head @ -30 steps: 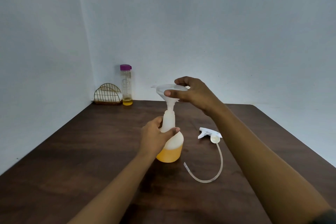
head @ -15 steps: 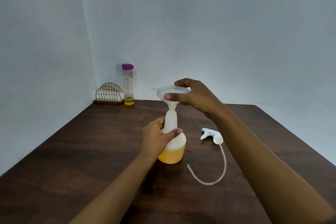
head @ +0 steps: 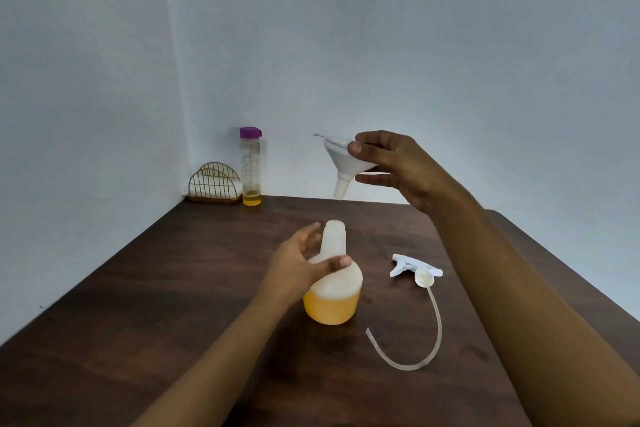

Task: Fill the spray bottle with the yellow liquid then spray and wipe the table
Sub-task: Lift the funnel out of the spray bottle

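The white spray bottle stands upright at the middle of the dark wooden table, its lower part filled with yellow liquid and its neck uncapped. My left hand wraps loosely around the bottle's neck and shoulder. My right hand holds a white funnel by its rim, in the air above and slightly right of the bottle's mouth, with its spout pointing down. The spray head with its long curved tube lies on the table to the right of the bottle.
A clear bottle with a purple cap, holding a little yellow liquid, stands in the far left corner by the wall. A gold wire holder sits beside it. The table's right edge runs diagonally at the far right.
My right hand has lifted the funnel out of the bottle's neck and carried it up and to the right. My left hand has loosened on the bottle.
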